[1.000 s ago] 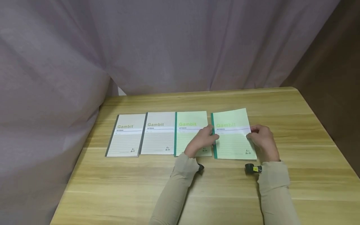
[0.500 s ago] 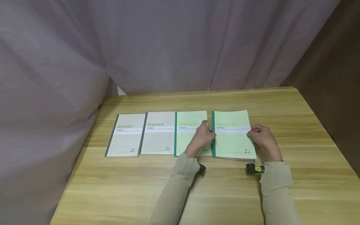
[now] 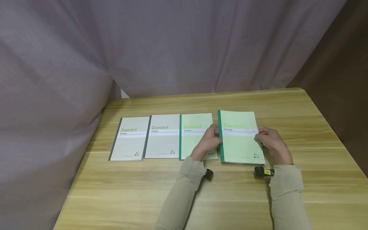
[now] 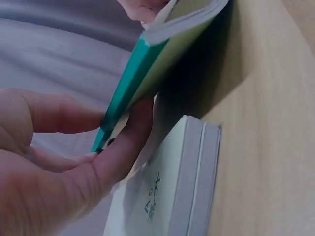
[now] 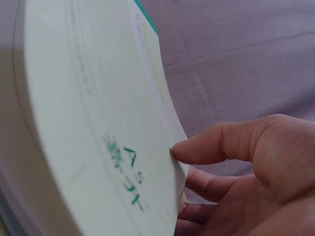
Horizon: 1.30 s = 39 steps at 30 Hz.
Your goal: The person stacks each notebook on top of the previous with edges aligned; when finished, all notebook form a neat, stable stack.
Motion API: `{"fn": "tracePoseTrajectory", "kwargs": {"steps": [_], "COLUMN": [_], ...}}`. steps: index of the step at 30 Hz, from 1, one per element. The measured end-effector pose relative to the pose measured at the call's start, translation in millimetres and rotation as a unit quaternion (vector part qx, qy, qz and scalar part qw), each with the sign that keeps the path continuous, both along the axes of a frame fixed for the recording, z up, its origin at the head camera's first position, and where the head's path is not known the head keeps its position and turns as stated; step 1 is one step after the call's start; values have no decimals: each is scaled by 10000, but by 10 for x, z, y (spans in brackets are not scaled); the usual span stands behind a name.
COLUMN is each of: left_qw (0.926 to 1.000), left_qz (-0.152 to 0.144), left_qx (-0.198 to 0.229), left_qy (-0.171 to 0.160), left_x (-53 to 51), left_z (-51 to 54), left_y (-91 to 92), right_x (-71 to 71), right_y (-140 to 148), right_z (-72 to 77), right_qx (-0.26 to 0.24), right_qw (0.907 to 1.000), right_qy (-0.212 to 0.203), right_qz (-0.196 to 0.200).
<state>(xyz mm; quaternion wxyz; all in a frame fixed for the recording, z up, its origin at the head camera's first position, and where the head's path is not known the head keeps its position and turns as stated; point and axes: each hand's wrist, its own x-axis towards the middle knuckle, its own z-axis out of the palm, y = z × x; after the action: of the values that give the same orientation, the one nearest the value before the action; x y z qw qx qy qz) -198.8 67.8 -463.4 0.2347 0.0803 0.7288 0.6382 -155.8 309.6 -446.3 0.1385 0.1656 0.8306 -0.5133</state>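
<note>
A light green notebook (image 3: 240, 140) with a dark green spine is held up between both hands, raised off the table in the left wrist view. My left hand (image 3: 205, 142) pinches the spine (image 4: 129, 88) between thumb and fingers. On the opposite edge, my right hand (image 3: 274, 142) grips with the thumb (image 5: 211, 143) on the cover and the fingers behind it. Directly left of it lies another green notebook (image 3: 192, 145), partly covered by the left hand; the left wrist view shows two stacked layers (image 4: 189, 182) there.
Two whitish notebooks with grey spines, one far left (image 3: 126, 143) and one beside it (image 3: 161, 142), continue the row on the wooden table (image 3: 129, 195). A greyish-purple curtain (image 3: 172, 48) hangs behind the table's back edge and along its left side.
The held notebook has shifted slightly right, and its earlier bent cover now looks flatter. Both hands moved a little right with it. The other notebooks stay in place.
</note>
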Motion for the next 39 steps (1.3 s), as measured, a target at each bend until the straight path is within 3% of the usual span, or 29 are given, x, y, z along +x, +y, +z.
{"fn": "tracePoseTrajectory", "kwargs": {"steps": [10, 18, 22, 31, 39], "left_qw": [9990, 9969, 9956, 9945, 9936], "left_qz": [425, 679, 793, 596, 581], "left_qx": [14, -25, 182, 737, 840], "left_qy": [-162, -395, -468, -443, -486], "left_x": [-4, -28, -50, -108, -124], "left_z": [-4, -5, 13, 79, 64], "left_y": [-15, -48, -94, -237, -386], "right_x": [-9, 2, 12, -3, -28], "right_y": [-36, -32, -49, -95, -243], "right_z": [19, 10, 5, 23, -2], "right_qx": [-42, -36, -128, -610, -772], "right_qw": [9982, 9970, 9963, 9952, 9940], "right_qy": [419, 460, 498, 489, 624], "right_qz": [424, 626, 688, 590, 457]}}
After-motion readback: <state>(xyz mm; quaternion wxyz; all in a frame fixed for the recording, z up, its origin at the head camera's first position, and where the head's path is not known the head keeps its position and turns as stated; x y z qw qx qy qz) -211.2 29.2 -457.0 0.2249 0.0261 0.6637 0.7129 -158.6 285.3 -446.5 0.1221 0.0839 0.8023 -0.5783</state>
